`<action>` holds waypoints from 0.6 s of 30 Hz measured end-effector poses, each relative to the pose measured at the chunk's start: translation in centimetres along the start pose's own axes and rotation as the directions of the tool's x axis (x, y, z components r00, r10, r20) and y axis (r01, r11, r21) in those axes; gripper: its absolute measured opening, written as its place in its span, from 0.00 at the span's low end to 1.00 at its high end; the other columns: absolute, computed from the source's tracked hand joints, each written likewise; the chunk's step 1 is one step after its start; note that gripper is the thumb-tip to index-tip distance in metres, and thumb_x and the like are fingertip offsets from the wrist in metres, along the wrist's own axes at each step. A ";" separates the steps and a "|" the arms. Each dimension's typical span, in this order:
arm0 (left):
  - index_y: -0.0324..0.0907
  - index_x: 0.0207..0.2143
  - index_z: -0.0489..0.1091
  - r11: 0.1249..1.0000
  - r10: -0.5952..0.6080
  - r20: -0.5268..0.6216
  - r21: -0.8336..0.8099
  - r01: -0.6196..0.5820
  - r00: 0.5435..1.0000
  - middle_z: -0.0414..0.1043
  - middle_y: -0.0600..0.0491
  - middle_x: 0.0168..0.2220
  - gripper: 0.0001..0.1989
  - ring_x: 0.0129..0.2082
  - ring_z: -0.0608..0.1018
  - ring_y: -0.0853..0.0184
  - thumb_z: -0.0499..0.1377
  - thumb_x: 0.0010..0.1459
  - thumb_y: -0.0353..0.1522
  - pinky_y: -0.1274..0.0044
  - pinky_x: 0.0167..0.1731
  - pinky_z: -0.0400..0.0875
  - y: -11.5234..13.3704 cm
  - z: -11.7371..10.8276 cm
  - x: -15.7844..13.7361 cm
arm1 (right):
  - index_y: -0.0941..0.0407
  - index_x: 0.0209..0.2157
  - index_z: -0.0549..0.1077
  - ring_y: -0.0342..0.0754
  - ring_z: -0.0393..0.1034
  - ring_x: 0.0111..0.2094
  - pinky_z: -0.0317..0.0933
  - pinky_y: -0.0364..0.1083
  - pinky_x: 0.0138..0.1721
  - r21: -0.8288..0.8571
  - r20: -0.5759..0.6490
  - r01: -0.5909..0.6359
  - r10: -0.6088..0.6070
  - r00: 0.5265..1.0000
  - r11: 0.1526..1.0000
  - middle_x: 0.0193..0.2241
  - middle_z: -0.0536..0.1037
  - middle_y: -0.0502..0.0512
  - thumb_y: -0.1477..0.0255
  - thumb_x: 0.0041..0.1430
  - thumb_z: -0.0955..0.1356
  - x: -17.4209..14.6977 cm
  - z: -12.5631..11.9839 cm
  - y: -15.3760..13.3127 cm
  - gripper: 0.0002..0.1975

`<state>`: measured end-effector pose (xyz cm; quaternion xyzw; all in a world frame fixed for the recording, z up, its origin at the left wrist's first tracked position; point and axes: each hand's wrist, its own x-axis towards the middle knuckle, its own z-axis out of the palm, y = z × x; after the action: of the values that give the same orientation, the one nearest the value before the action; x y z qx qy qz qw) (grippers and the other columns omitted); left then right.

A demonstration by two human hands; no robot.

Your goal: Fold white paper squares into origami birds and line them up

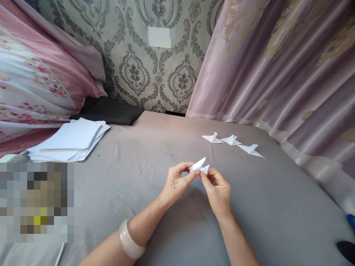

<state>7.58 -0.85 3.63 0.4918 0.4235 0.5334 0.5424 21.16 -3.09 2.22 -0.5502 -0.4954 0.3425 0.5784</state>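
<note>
A small folded white paper figure (198, 164) is held between both hands, above the grey sheet (155, 210). My left hand (179, 178) pinches its left side between thumb and fingers. At its right lower edge, the thumb and fingers of my right hand (217, 186) are closed on the paper. Pointed flaps stick up from the fold. Beyond the hands, to the right, three folded white paper birds (232, 140) lie in a slanting row on the sheet, close to one another.
A stack of white paper (72, 138) lies at the left, with a folded black cloth (111, 110) behind it. Pink curtains (238, 66) hang at the right, floral fabric (33, 81) at the left. A patterned wall (155, 66) stands behind. A blurred-out patch covers the lower left.
</note>
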 end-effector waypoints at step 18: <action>0.37 0.35 0.76 0.998 -0.052 0.164 0.034 0.047 0.985 0.73 0.53 0.29 0.12 0.30 0.71 0.70 0.65 0.52 0.37 0.78 0.33 0.65 -0.8 -1.1 0.7 | 0.53 0.43 0.75 0.51 0.73 0.42 0.64 0.47 0.46 0.126 0.263 -0.152 0.115 0.958 0.980 0.40 0.80 0.54 0.64 0.54 0.72 0.4 -1.0 -1.8 0.15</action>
<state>6.69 -0.04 2.73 0.5316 0.3974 0.4708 0.5812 21.94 -3.30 4.13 -0.4905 -0.5007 0.4837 0.5242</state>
